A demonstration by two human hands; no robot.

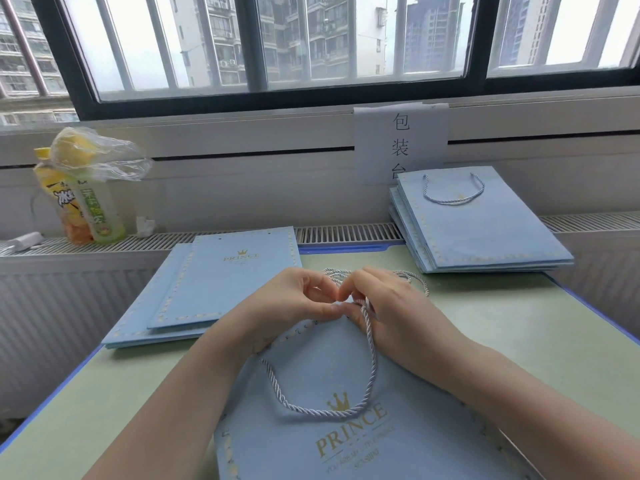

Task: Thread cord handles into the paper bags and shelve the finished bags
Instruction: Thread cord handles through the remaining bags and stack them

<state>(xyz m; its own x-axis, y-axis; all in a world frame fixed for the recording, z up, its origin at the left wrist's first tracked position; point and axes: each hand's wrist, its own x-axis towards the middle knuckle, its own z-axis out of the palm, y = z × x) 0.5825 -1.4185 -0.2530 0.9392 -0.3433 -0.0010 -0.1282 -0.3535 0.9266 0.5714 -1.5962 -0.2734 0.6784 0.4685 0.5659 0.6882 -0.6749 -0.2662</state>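
A light blue paper bag (pixel 332 441) printed PRINCE lies flat on the table in front of me. A twisted pale cord handle (pixel 311 408) loops across its face. My left hand (pixel 294 299) and my right hand (pixel 388 303) meet at the bag's top edge, fingertips together, pinching the cord where it enters the bag. More loose cords (pixel 412 277) lie just behind my right hand. A stack of bags without handles (pixel 214 289) lies at the left. A stack of bags with handles (pixel 478 223) lies at the back right.
The green table (pixel 519 327) has a blue rim. Two drink bottles (pixel 93 209) under a plastic bag stand on the radiator ledge at the back left, beside a white charger (pixel 24 241). A paper sign (pixel 401 143) hangs below the window.
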